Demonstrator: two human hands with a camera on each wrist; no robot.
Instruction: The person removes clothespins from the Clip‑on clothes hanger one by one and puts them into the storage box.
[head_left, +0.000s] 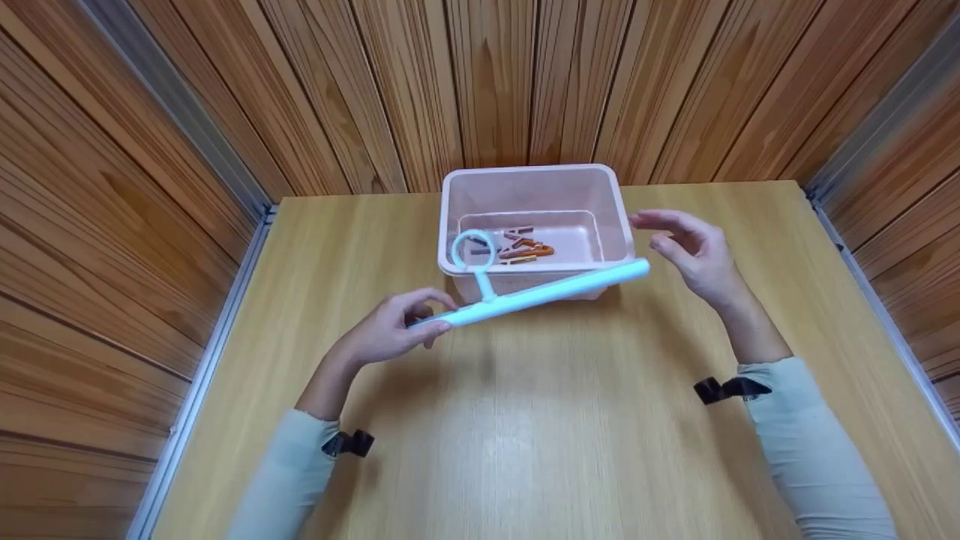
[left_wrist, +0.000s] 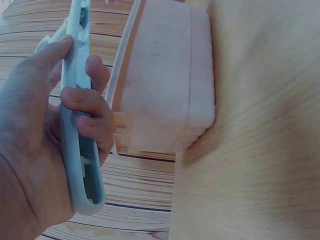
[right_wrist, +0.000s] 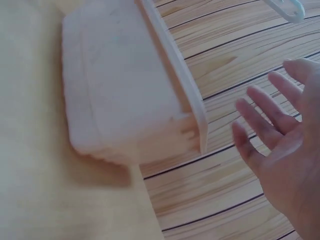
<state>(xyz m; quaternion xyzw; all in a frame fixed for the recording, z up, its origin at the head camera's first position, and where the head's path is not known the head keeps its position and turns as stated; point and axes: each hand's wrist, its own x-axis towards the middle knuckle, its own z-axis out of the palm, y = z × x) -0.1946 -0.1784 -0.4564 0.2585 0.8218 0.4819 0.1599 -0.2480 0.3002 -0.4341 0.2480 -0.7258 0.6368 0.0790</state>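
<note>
A light-blue hanger [head_left: 551, 291], a long hollow bar with a ring on a short stem, is held tilted above the table. My left hand [head_left: 394, 326] grips its left end between thumb and fingers. In the left wrist view, the fingers wrap over the open underside of the hanger [left_wrist: 70, 150]. Just beyond the bar's raised right end is my right hand [head_left: 703, 259], fingers spread and loosely bent, holding nothing. Behind the hanger stands a pale pink plastic bin [head_left: 529, 191]. Several orange and brown clothespins [head_left: 536, 250] lie on its floor; the ring partly overlaps them.
The bin stands at the far side of the wooden table [head_left: 525, 427], close to the plank wall [head_left: 495, 82] behind. Plank walls and metal frame rails [head_left: 206, 360] bound the left and right sides.
</note>
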